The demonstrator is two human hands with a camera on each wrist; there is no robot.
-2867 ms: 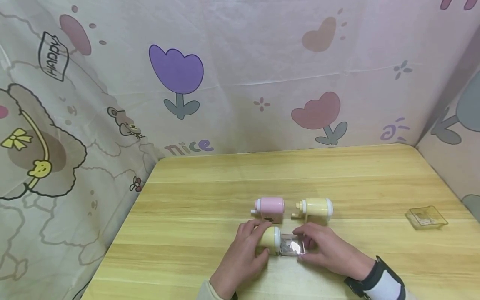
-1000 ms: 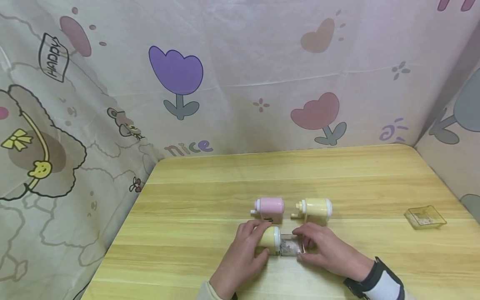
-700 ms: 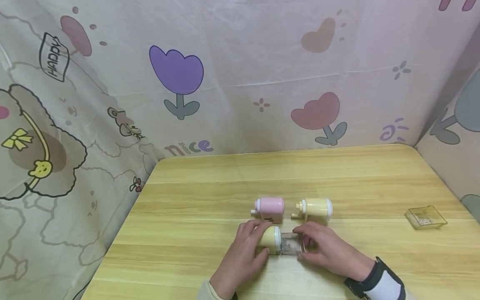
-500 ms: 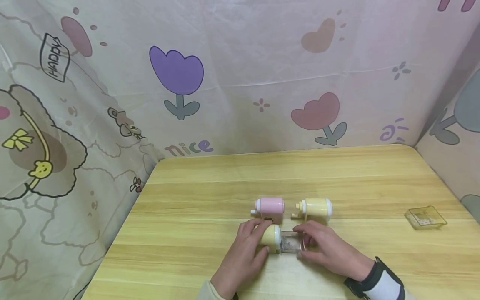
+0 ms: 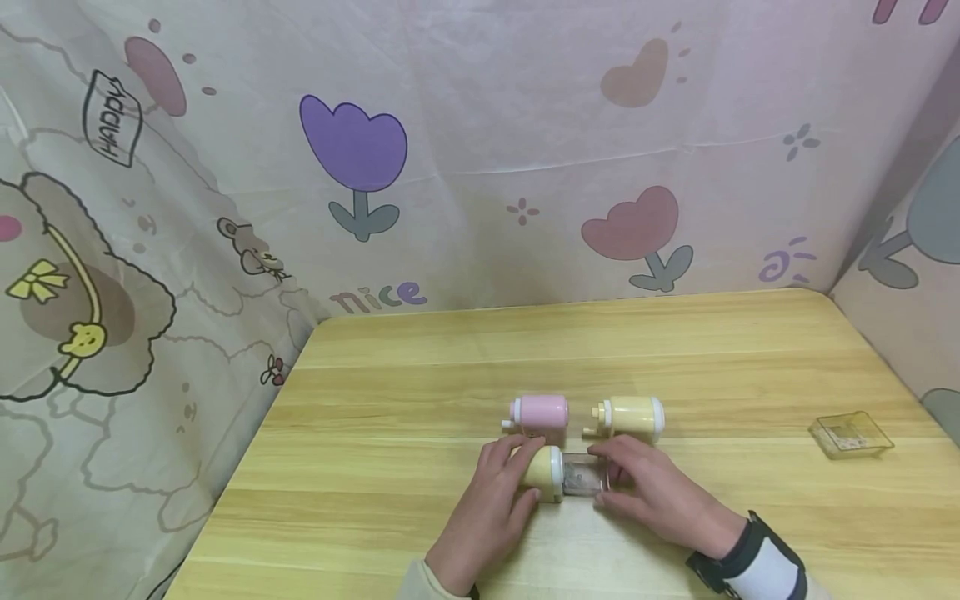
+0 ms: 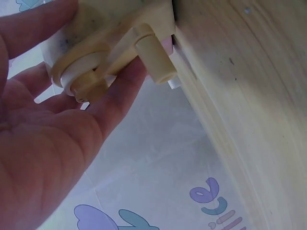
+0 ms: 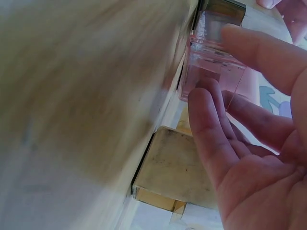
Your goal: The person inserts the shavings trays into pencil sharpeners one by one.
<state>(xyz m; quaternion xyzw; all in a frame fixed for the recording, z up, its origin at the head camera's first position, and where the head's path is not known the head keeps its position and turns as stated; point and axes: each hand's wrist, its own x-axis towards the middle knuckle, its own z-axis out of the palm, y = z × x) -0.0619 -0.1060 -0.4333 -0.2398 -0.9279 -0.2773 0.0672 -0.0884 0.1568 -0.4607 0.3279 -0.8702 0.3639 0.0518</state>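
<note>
My left hand (image 5: 483, 504) grips a yellow crank pencil sharpener (image 5: 542, 473) lying along the table in the head view. In the left wrist view its crank handle (image 6: 156, 57) sticks out beside the fingers. From its white-rimmed right end a clear shavings drawer (image 5: 581, 475) extends. My right hand (image 5: 648, 492) pinches the drawer's outer end between thumb and fingers. The right wrist view has the thumb (image 7: 240, 40) against the clear plastic. Just behind the hands stand a pink sharpener (image 5: 543, 411) and a second yellow sharpener (image 5: 633, 414).
A yellow see-through drawer (image 5: 851, 436) sits apart at the right of the wooden table (image 5: 420, 367). Printed cloth (image 5: 487, 100) hangs behind the table's far edge and along both sides.
Both hands have shifted slightly away from the person, carrying the yellow sharpener and clear drawer together toward the two sharpeners behind. The grips look the same.
</note>
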